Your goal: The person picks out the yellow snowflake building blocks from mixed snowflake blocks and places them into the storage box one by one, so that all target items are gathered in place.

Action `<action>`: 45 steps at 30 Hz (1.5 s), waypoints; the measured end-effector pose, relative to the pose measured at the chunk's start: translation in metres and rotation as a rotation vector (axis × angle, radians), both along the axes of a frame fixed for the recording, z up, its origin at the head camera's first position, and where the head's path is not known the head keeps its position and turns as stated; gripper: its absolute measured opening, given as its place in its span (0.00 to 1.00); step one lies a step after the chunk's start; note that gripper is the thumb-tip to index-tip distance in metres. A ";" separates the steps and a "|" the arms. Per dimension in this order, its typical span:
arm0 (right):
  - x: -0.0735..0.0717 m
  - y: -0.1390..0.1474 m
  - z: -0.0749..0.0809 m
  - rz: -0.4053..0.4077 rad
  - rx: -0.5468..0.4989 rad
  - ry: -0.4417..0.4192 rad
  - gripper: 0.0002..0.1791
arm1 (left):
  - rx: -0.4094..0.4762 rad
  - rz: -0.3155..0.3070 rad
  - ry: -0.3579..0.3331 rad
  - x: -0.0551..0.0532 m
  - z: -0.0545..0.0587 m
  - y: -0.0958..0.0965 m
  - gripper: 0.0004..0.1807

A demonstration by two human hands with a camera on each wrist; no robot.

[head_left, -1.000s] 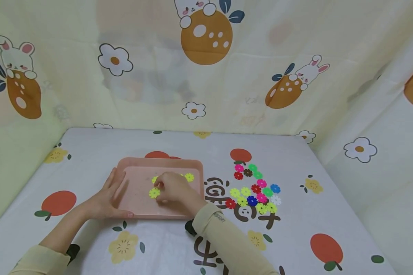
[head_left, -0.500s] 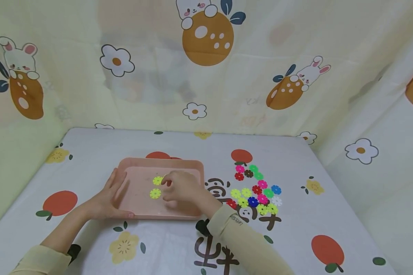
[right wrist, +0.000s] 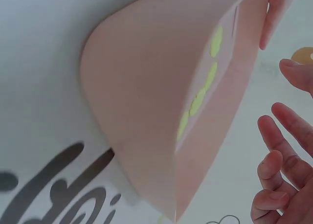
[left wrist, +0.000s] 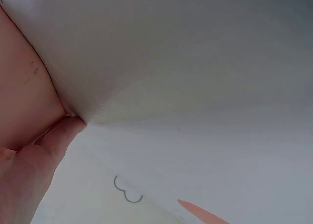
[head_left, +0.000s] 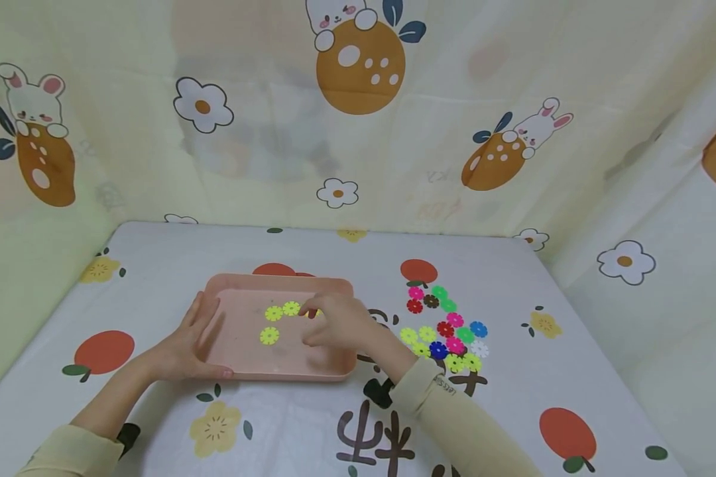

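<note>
A shallow pink tray (head_left: 238, 351) lies on the table, and my left hand (head_left: 181, 348) holds its left end, thumb along the front wall and fingers at the left side. In the left wrist view the fingers (left wrist: 54, 141) touch the tray's edge. Inside are several yellow notched flower-shaped discs, including a front one (head_left: 269, 336), a left one (head_left: 273, 313) and one beside it (head_left: 291, 309). Another, farther right, is partly behind my right hand (head_left: 340, 321). That hand hovers over the tray's right half; the right wrist view shows its fingers (right wrist: 283, 136) apart with nothing between them.
Right of the tray lies a loose group of flower-shaped discs in several colours, among them a dark blue one (head_left: 438, 350), a brown one (head_left: 431, 301) and a white one (head_left: 480, 348). A patterned cloth (head_left: 173, 417) covers the table; printed curtains (head_left: 262, 152) hang behind and beside it.
My right hand has moved right across the tray, uncovering yellow discs on the left. The left yellow disc has shifted slightly right. My left hand keeps its place on the tray.
</note>
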State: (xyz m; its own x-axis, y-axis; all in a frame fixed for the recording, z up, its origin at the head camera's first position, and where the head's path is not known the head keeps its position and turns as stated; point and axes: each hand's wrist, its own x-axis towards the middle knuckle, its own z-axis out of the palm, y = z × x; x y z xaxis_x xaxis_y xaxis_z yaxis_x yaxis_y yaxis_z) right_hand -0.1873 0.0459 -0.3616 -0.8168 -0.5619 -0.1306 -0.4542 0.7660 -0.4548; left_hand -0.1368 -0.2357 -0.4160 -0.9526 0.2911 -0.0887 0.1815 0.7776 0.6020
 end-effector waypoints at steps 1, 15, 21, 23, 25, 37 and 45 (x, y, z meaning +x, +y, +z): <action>0.000 0.002 0.001 -0.003 0.004 -0.005 0.21 | -0.001 0.000 -0.001 0.000 0.001 0.000 0.69; 0.006 0.051 0.006 -0.011 -0.001 0.101 0.23 | 0.003 0.000 0.000 0.000 -0.002 -0.002 0.70; 0.008 0.074 -0.002 -0.036 0.010 0.159 0.24 | -0.006 0.003 0.003 0.000 -0.003 -0.004 0.70; 0.008 0.081 -0.006 -0.054 0.010 0.159 0.24 | -0.009 -0.003 0.008 0.000 -0.003 -0.004 0.70; 0.009 0.088 -0.010 -0.069 0.009 0.158 0.24 | -0.013 -0.011 0.011 0.000 -0.003 -0.004 0.70; 0.008 0.124 -0.017 -0.080 0.022 0.194 0.22 | -0.022 -0.007 0.008 -0.001 0.000 -0.002 0.69; 0.006 0.143 -0.019 -0.048 -0.035 0.206 0.20 | -0.013 -0.004 0.007 -0.001 -0.001 -0.001 0.69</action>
